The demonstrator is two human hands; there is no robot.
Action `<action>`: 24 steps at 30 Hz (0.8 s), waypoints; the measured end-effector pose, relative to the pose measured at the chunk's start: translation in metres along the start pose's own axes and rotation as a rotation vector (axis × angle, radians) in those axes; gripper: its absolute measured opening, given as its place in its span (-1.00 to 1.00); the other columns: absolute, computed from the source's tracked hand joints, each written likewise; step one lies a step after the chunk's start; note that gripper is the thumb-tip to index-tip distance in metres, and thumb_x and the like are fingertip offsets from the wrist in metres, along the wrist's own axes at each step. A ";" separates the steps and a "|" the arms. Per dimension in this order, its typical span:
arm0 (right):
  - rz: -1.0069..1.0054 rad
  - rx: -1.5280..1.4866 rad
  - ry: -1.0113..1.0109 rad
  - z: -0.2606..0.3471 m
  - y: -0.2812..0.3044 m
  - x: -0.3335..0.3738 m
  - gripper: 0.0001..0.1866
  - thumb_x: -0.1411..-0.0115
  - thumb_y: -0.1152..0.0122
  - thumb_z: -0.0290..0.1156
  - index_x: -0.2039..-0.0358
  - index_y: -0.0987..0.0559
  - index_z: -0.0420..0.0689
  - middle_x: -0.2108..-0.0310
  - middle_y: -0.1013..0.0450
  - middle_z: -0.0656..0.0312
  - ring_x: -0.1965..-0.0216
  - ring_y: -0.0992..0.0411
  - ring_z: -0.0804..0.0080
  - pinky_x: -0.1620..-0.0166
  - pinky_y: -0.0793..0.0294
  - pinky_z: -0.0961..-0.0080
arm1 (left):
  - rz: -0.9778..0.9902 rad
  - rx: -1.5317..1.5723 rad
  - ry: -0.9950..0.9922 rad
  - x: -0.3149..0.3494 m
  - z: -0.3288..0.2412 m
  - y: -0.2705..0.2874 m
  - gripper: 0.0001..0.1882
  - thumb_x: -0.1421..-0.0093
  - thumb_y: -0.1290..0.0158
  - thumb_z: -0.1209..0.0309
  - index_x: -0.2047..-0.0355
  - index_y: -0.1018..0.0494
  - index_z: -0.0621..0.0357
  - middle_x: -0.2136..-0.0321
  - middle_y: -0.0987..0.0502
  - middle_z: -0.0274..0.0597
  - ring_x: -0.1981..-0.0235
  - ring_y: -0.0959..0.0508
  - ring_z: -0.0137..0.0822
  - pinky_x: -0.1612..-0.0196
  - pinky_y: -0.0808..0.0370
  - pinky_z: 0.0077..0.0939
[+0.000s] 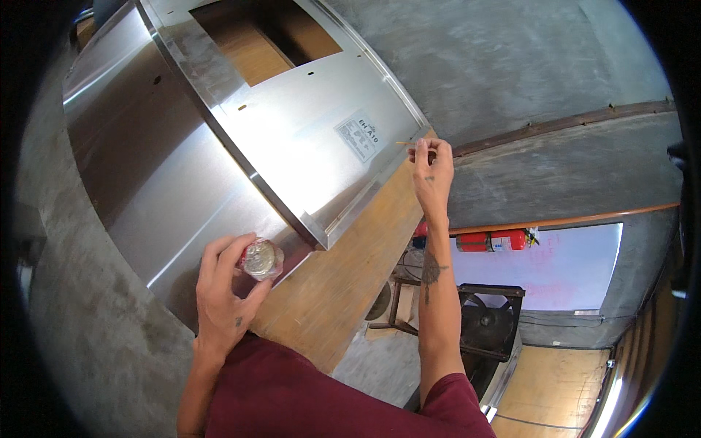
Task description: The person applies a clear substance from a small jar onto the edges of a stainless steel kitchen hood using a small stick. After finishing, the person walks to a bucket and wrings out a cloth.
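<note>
Half-curled, the left hand (223,292) holds a round silver, plastic-wrapped container (259,259) by its sides, probably keeping its face clear; farther, the nearly closed right hand (432,175) pinches a thin yellowish stick (402,143), likely for control, near a shiny steel panel (292,139).

A maroon short-sleeved shirt (314,394) is worn; 3 dark tattoos (431,274) show, the largest on the right forearm (442,310).

At eleven o'clock the metal panel (285,135) is cut off, at two the right hand (432,171) hides a thin stick (402,143) partly, and at eight the left hand (221,292) partly covers a round container (260,259).
</note>
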State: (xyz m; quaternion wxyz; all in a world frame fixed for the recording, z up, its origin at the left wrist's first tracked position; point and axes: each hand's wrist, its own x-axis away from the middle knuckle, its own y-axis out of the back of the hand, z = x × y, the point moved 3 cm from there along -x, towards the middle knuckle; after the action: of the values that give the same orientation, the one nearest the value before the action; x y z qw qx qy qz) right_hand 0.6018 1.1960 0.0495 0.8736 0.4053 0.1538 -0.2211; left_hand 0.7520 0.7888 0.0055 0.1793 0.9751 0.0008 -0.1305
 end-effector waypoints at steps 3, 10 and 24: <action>0.027 0.149 0.030 -0.038 -0.008 -0.017 -0.75 -0.60 -0.27 -0.35 0.10 -0.57 -0.33 0.15 -0.58 -0.02 0.25 -0.68 0.24 0.11 -0.66 0.30 | 0.008 -0.027 0.051 0.002 0.004 0.003 -0.31 -0.11 -0.54 0.56 -0.27 -0.60 0.15 -0.11 -0.59 -0.05 0.02 -0.70 -0.13 0.00 -0.72 -0.25; 0.079 0.301 0.151 -0.079 -0.020 -0.027 -0.77 -0.56 -0.27 -0.40 0.13 -0.56 -0.36 0.15 -0.53 -0.15 0.17 -0.60 -0.07 0.07 -0.59 0.09 | 0.007 -0.033 0.004 0.000 0.010 -0.005 -0.29 -0.10 -0.56 0.56 -0.28 -0.60 0.12 -0.06 -0.57 -0.09 0.01 -0.69 -0.21 0.06 -0.74 -0.33; 0.098 0.418 0.224 -0.065 -0.021 -0.029 -0.81 -0.51 -0.33 -0.41 0.18 -0.60 -0.30 0.18 -0.56 -0.16 0.14 -0.55 -0.19 0.03 -0.53 -0.03 | 0.036 -0.040 0.002 -0.002 0.012 -0.005 -0.28 -0.11 -0.52 0.60 -0.30 -0.59 0.10 -0.09 -0.57 -0.09 -0.02 -0.69 -0.19 0.05 -0.73 -0.33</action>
State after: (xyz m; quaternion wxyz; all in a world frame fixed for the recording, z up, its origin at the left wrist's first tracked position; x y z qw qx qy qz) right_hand 0.5600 1.2418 0.0089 0.7579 0.6063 0.1809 -0.1589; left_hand 0.7462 0.7896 -0.0068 0.2012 0.9712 -0.0142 -0.1264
